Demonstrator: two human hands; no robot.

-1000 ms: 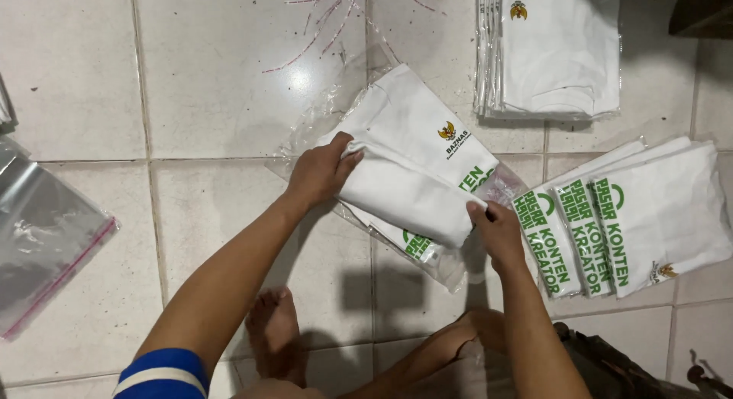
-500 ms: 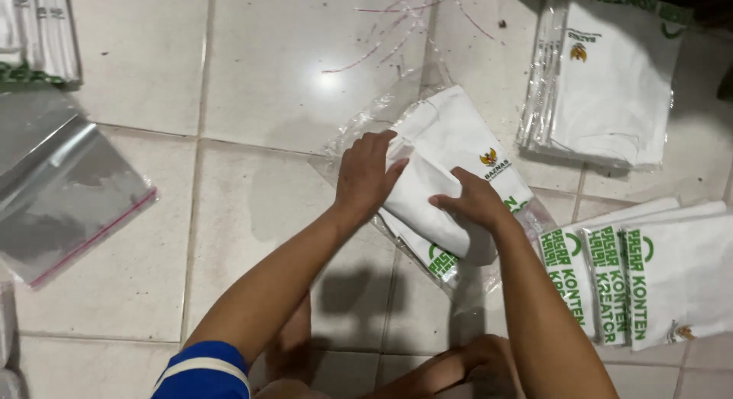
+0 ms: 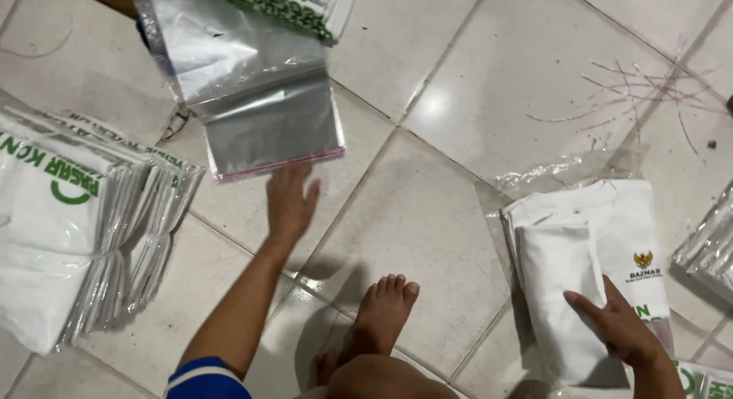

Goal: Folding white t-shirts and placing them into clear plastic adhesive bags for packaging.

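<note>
The pale tiled floor (image 3: pixel 458 86) fills your view. At nine o'clock lies a thick stack of white bagged garments (image 3: pixel 76 231) with green lettering, tied round with clear string. At eleven to twelve o'clock lies a pile of clear plastic bags (image 3: pixel 252 101), their lower edge trimmed with a thin pink strip, partly covering more green-printed packs at the top edge. At three to four o'clock a white folded shirt (image 3: pixel 561 292) lies on a flat white shirt (image 3: pixel 634 223) that bears a small gold emblem, both on crinkled clear film. Loose pink threads (image 3: pixel 634 86) are scattered at two o'clock. Your bare foot (image 3: pixel 382 315) sits at six o'clock. Your left hand (image 3: pixel 290 200) reaches out, fingers spread and empty, just below the bags' pink edge. Your right hand (image 3: pixel 618 323) rests flat, fingers together, on the folded shirt.
</note>
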